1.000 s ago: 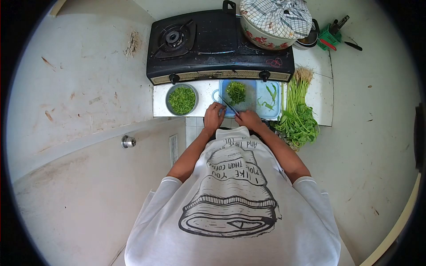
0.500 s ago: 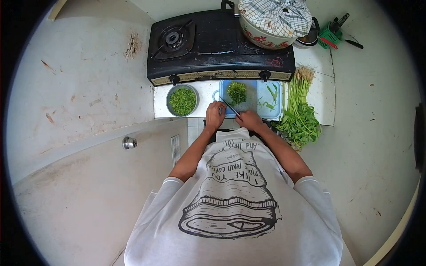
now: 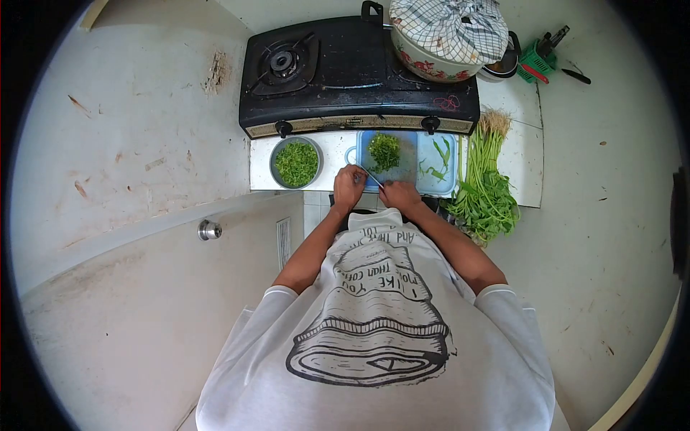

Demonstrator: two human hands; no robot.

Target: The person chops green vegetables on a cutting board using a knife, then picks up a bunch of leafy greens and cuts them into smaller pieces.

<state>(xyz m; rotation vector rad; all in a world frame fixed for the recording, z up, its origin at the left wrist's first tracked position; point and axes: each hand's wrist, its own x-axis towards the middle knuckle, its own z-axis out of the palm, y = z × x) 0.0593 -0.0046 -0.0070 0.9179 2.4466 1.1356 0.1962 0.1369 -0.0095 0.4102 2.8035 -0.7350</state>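
Note:
My right hand (image 3: pixel 399 195) is closed round the handle of a knife (image 3: pixel 374 179) at the front edge of a blue cutting board (image 3: pixel 407 179). The blade points up and left toward my left hand (image 3: pixel 349 187). The fingers of my left hand are bent together at the board's front left corner; what they pinch, if anything, is too small to make out. Just beyond the blade lies a pile of chopped greens (image 3: pixel 384 152). A few loose green leaves (image 3: pixel 440 161) lie on the board's right part. Left of the board stands a round bowl (image 3: pixel 272 164) of chopped greens.
Behind the board is a black two-burner stove (image 3: pixel 345 72), with a cloth-topped floral pot (image 3: pixel 431 65) on its right side. A bunch of leafy stems (image 3: pixel 486 172) lies right of the board. A green basket (image 3: pixel 535 61) with utensils stands at the back right.
My right hand and the knife have shifted slightly left, closer to my left hand. Less of the blade shows now. The greens stay where they were.

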